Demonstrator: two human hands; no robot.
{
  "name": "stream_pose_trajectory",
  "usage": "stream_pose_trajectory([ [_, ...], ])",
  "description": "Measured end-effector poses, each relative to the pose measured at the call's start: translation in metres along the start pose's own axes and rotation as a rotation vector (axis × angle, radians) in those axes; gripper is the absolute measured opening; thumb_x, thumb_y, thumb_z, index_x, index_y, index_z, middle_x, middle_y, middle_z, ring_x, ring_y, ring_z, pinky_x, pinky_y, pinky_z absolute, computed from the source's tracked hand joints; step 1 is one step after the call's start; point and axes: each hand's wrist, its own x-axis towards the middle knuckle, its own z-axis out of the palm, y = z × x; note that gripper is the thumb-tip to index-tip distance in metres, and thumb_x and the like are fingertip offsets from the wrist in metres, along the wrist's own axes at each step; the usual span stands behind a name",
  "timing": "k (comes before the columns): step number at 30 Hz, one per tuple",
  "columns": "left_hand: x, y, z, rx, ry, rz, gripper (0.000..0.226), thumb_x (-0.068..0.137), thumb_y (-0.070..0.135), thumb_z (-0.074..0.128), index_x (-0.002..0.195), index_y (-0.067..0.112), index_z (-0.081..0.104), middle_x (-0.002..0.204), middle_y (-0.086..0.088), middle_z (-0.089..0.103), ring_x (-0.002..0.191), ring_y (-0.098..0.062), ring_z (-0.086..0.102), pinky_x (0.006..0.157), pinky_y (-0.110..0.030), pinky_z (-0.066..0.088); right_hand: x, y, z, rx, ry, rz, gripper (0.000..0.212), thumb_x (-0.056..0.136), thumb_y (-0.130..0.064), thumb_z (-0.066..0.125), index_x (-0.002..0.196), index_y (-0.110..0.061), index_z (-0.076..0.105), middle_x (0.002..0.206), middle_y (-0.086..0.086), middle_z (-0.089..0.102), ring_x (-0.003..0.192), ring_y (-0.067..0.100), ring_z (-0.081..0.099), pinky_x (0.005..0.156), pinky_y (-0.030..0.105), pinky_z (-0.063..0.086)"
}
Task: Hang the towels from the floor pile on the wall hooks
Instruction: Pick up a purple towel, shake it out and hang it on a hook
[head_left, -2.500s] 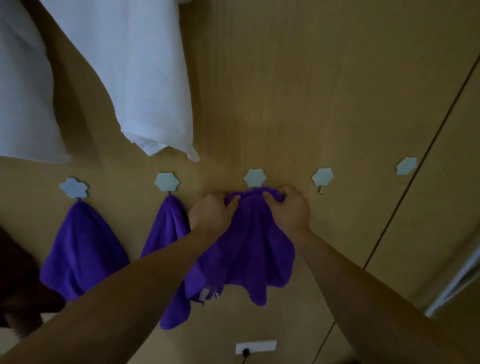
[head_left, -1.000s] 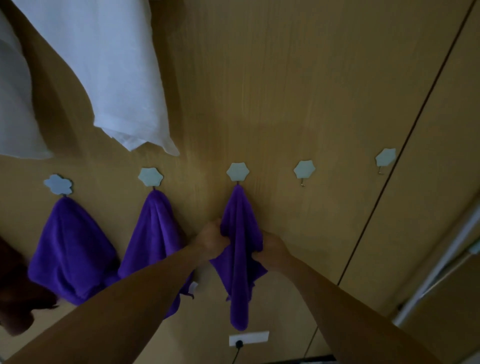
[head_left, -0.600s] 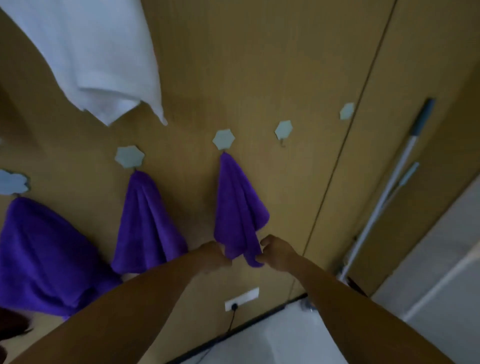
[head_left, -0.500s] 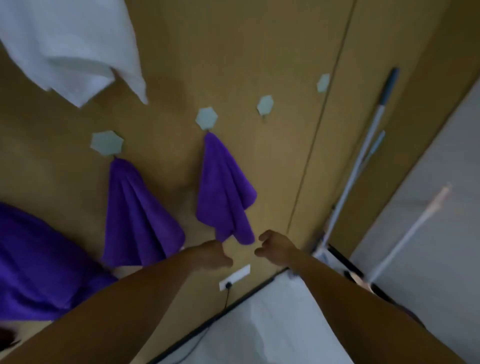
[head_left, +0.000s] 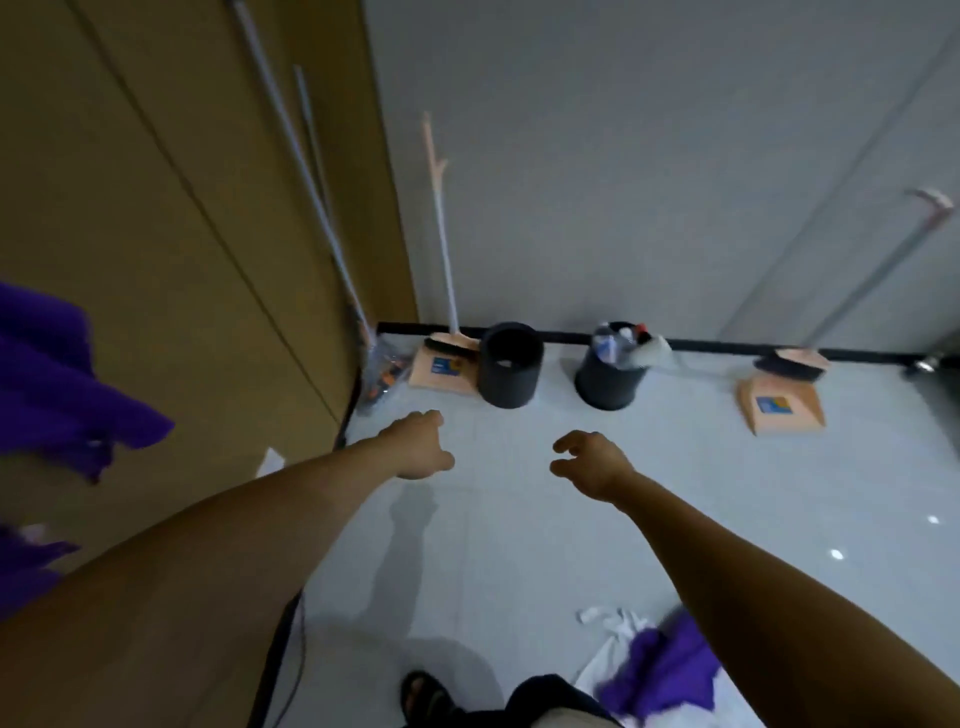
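- towel pile (head_left: 660, 670), purple and white, crumpled on the pale floor (head_left: 519, 545) near right; long axis unclear.
- left hand (head_left: 421, 444) and right hand (head_left: 592, 465) hover apart, fingers loosely curled, empty.
- wooden wall (head_left: 156, 260) left, black bins (head_left: 509, 371) far.

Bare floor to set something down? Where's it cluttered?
Free: the floor between the empty bin, full bin and the towel pile, under the left hand and right hand; also in front of the right dustpan. Crowded: the back wall from the left dustpan across, and the towel pile.
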Motion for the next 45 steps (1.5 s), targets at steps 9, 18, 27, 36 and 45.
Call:
stream_pose_trajectory([
  [9,0.007,0.191,0.136,0.281,-0.193,0.234,0.072,0.086,0.038,0.059,0.147,0.017,0.027,0.149,-0.009,0.034,0.126,-0.030,0.045,0.098,-0.038,0.043,-0.122,0.233,-0.013,0.256,0.105,0.353,0.038,0.085,-0.030,0.064,0.121,-0.020,0.063,0.124,0.005,0.062,0.110,0.022,0.061,0.094,0.030,0.047],
  [18,0.033,0.262,0.335,0.389,-0.384,0.254,0.064,0.086,0.043,0.054,0.142,0.020,0.033,0.144,-0.005,0.039,0.124,-0.027,0.047,0.094,-0.035,0.041,-0.144,0.394,0.058,0.306,-0.020,0.497,0.043,0.090,-0.034,0.059,0.128,-0.013,0.057,0.126,0.006,0.062,0.114,0.024,0.058,0.094,0.031,0.045],
  [27,0.140,0.215,0.530,0.320,-0.452,0.113,0.062,0.086,0.041,0.051,0.142,0.019,0.035,0.141,-0.005,0.043,0.120,-0.026,0.050,0.092,-0.036,0.045,-0.060,0.509,0.228,0.456,-0.075,0.670,0.044,0.094,-0.035,0.052,0.133,-0.013,0.052,0.130,0.006,0.060,0.117,0.024,0.056,0.095,0.031,0.043],
  [36,0.250,0.177,0.693,0.205,-0.409,0.152,0.054,0.089,0.038,0.053,0.138,0.018,0.042,0.137,-0.006,0.047,0.117,-0.024,0.052,0.090,-0.033,0.041,0.054,0.615,0.382,0.554,0.049,0.830,0.035,0.098,-0.029,0.049,0.121,-0.003,0.056,0.124,0.016,0.061,0.114,0.032,0.056,0.092,0.031,0.041],
  [45,0.293,0.167,0.748,0.126,-0.426,0.173,0.050,0.092,0.033,0.053,0.138,0.014,0.043,0.138,-0.006,0.049,0.121,-0.024,0.051,0.098,-0.034,0.042,0.122,0.663,0.441,0.708,0.298,1.032,0.029,0.089,-0.032,0.065,0.100,-0.004,0.065,0.101,0.014,0.068,0.102,0.035,0.062,0.084,0.033,0.044],
])
